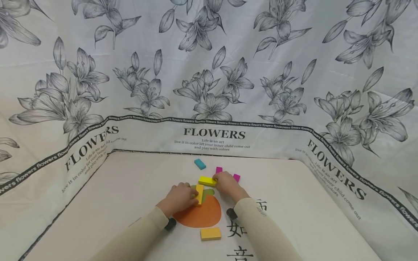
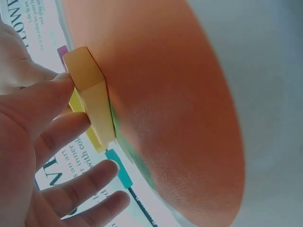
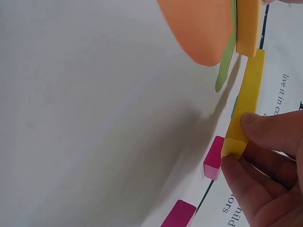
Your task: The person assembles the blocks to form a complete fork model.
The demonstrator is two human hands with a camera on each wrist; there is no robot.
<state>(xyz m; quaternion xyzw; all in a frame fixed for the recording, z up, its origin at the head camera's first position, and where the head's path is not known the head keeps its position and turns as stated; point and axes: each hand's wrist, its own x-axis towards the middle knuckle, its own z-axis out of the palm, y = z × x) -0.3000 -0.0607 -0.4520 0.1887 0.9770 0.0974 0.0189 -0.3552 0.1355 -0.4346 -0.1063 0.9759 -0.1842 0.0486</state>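
In the head view, my left hand (image 1: 179,197) is at an orange-yellow block (image 1: 199,195) over the printed orange fruit. The left wrist view shows the thumb and index finger against this block (image 2: 92,97), the other fingers spread. My right hand (image 1: 227,184) pinches one end of a bright yellow block (image 1: 206,181) between thumb and fingers. That yellow block (image 3: 246,99) lies crosswise just beyond the orange-yellow one, their ends close together in the right wrist view. A magenta block (image 3: 214,158) shows right beside the right fingertips.
A teal block (image 1: 200,164) lies farther back, and another magenta block (image 1: 236,177) sits right of the right hand. Nearer the body is a second orange-yellow block (image 1: 210,233). The pale printed cloth (image 1: 140,174) rises at the back and sides as a flowered curtain (image 1: 209,90).
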